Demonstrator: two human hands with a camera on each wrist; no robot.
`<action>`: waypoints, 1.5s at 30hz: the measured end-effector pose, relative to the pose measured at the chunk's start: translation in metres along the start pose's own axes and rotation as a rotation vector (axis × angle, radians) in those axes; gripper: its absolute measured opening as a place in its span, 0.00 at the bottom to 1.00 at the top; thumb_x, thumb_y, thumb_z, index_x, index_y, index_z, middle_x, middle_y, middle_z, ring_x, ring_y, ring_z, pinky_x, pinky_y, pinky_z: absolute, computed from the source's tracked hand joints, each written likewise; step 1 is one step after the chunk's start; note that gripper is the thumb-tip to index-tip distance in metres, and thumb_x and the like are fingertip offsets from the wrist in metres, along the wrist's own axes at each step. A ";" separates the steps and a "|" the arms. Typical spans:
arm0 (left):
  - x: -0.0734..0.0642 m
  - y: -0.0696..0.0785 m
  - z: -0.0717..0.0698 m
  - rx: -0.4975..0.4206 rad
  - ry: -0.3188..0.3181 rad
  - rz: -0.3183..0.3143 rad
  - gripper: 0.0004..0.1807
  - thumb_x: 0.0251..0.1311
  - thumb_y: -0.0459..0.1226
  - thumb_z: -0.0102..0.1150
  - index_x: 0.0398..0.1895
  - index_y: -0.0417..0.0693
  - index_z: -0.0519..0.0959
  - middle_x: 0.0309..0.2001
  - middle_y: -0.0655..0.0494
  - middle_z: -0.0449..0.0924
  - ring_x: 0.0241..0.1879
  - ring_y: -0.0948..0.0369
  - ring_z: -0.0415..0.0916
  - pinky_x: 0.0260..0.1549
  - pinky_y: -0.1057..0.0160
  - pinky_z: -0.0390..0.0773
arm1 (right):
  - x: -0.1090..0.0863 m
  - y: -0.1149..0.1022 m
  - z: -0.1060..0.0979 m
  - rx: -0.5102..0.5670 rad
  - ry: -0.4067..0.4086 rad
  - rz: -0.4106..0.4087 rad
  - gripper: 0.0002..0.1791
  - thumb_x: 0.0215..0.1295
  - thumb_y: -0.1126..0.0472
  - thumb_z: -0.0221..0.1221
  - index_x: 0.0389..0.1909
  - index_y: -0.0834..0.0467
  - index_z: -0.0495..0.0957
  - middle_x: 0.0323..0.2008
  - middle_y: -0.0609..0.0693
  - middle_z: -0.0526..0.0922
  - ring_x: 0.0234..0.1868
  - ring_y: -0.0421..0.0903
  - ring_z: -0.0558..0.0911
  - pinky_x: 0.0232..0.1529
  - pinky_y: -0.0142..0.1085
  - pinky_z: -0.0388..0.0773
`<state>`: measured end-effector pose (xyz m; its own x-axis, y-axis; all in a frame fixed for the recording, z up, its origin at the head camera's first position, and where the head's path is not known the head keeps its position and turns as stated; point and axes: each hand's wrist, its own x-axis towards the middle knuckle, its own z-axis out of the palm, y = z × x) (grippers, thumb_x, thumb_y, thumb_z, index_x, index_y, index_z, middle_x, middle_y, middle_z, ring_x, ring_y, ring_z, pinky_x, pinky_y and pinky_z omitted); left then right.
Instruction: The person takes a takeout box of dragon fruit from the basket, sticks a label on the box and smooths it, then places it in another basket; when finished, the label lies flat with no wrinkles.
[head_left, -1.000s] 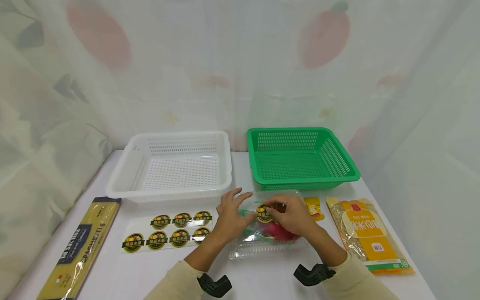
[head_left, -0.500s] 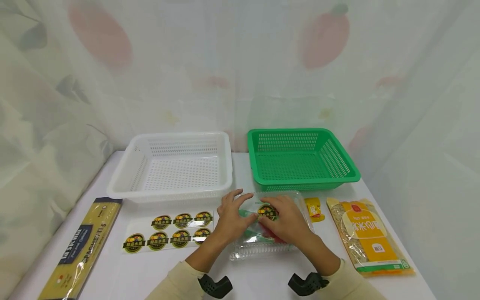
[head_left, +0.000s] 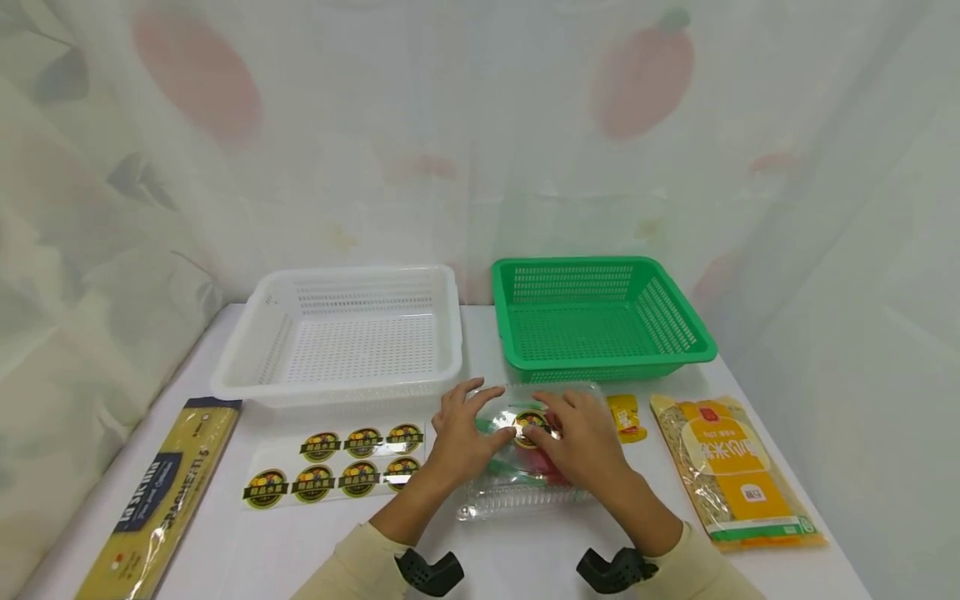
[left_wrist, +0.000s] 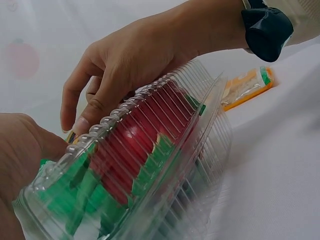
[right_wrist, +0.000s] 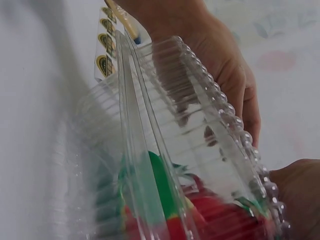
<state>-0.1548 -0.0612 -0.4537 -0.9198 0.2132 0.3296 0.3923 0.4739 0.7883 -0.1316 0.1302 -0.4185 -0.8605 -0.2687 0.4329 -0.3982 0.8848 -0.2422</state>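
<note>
Starting at the left with a spaghetti packet [head_left: 159, 500], then a sticker sheet [head_left: 380, 460] on the near side of the white basket [head_left: 337, 390]. Resting the left hand [head_left: 461, 433] on the clear box [head_left: 517, 503], with fingers spread, gripping nothing, thumb touching the round sticker [head_left: 532, 419] on top. Touching that sticker from the right with the right hand [head_left: 588, 437], with fingers slightly bent and apart, gripping nothing. Beyond, the green basket [head_left: 611, 364]; farther right, a small yellow packet [head_left: 628, 418] and a noodle bag [head_left: 738, 475].
</note>
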 end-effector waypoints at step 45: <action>-0.004 0.000 0.002 -0.044 0.046 0.024 0.29 0.50 0.40 0.73 0.58 0.47 0.77 0.64 0.43 0.62 0.64 0.42 0.53 0.48 0.36 0.54 | -0.001 -0.005 0.001 -0.191 -0.051 0.155 0.39 0.53 0.30 0.61 0.61 0.50 0.75 0.38 0.56 0.78 0.42 0.56 0.76 0.38 0.53 0.70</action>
<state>-0.1513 -0.0604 -0.4557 -0.9101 0.1842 0.3713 0.4143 0.4309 0.8017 -0.1289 0.1256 -0.4182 -0.9233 -0.1387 0.3582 -0.1972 0.9714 -0.1321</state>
